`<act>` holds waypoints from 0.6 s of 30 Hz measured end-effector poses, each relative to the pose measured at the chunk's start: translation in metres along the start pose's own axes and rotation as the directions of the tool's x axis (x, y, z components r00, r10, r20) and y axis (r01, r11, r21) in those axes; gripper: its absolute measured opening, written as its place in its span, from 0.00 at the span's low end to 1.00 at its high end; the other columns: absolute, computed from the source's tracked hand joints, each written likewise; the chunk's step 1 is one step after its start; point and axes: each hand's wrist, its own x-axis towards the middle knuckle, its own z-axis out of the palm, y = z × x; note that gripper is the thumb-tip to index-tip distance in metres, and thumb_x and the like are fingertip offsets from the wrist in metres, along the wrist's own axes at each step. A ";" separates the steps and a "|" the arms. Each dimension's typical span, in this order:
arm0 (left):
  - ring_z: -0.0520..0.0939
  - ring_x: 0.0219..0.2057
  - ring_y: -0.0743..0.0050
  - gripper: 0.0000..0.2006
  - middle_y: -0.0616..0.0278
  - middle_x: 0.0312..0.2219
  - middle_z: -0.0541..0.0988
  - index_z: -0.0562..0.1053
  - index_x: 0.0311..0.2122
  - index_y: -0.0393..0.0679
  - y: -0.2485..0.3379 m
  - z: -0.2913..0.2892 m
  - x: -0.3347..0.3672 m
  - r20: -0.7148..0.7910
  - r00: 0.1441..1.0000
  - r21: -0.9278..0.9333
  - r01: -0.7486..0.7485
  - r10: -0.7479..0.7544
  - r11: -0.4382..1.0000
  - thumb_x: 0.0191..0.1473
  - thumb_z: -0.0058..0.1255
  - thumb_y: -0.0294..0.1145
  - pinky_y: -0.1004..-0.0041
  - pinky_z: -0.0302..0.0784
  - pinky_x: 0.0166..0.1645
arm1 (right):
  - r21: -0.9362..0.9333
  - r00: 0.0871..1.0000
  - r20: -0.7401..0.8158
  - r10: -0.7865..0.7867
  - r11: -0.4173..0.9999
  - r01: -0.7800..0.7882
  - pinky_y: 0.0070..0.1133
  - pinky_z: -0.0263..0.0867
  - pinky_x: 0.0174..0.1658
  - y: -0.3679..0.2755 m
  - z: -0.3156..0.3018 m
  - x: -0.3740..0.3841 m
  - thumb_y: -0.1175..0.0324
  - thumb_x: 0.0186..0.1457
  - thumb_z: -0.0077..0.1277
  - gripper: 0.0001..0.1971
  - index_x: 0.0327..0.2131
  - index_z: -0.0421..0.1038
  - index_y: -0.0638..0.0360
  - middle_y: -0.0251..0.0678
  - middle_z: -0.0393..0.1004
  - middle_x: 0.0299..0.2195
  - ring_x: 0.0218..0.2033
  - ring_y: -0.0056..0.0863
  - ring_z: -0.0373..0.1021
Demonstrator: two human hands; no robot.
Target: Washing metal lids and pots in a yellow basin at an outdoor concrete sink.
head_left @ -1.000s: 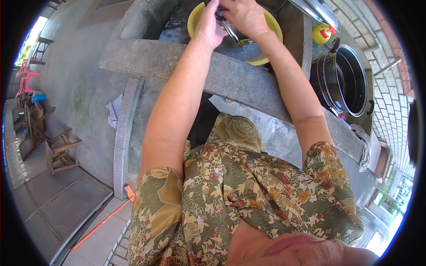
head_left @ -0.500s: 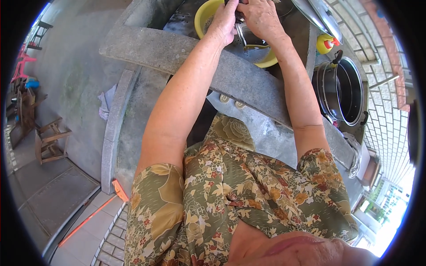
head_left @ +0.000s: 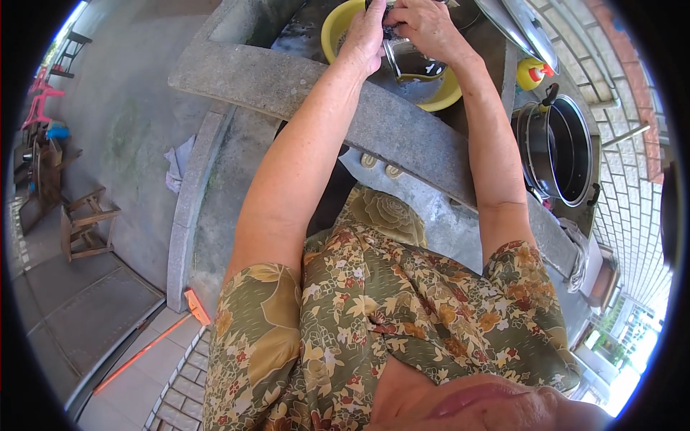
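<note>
Both hands are close together at the top edge, over a yellow basin (head_left: 444, 95) of cloudy water set in a grey concrete sink (head_left: 251, 72). My left hand (head_left: 364, 39) is closed beside a shiny metal pot (head_left: 415, 63) that rests tilted in the basin and seems to grip its upper end. My right hand (head_left: 429, 30) has its fingers bent and pressed onto a small dark piece (head_left: 389, 30) between the hands. Whether that piece is a handle or a scrubbing pad I cannot tell. The frame's edge and the fingers hide part of the grip.
Right of the sink stand stacked dark pots (head_left: 564, 151), with a yellow bottle (head_left: 530, 74) and large metal lids (head_left: 517, 32) behind. A grey cloth (head_left: 575, 251) hangs off the ledge. At left are a wooden stool (head_left: 90, 224) and an orange-handled squeegee (head_left: 195, 307).
My right hand has shifted slightly, its fingers more bent over the dark piece, and more of the metal pot shows. The whole view has moved a little.
</note>
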 end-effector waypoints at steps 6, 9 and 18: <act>0.79 0.39 0.72 0.25 0.64 0.43 0.76 0.71 0.53 0.52 -0.007 -0.006 -0.006 0.057 0.995 -0.044 -0.075 0.078 0.996 0.62 0.42 0.60 0.65 0.82 0.41 | 0.535 0.977 0.145 -0.155 0.843 0.055 0.29 0.64 0.50 0.032 -0.014 0.000 0.73 0.50 0.52 0.10 0.36 0.79 0.53 0.38 0.72 0.37 0.45 0.36 0.70; 0.82 0.39 0.70 0.26 0.63 0.42 0.79 0.71 0.53 0.48 0.012 -0.005 -0.002 0.002 1.000 -0.196 -0.010 0.011 0.980 0.63 0.41 0.59 0.65 0.82 0.44 | 0.851 0.977 0.079 0.199 0.497 -0.171 0.21 0.67 0.44 0.045 0.010 0.007 0.79 0.51 0.53 0.08 0.36 0.77 0.59 0.33 0.72 0.35 0.40 0.27 0.71; 0.79 0.44 0.68 0.26 0.63 0.44 0.79 0.73 0.51 0.50 0.003 -0.029 0.007 0.017 1.000 -0.237 -0.021 0.025 0.971 0.61 0.43 0.61 0.63 0.78 0.45 | 0.298 0.978 -0.115 -0.174 0.933 0.201 0.35 0.60 0.48 -0.007 -0.014 -0.007 0.72 0.40 0.59 0.14 0.36 0.77 0.49 0.35 0.70 0.36 0.43 0.38 0.67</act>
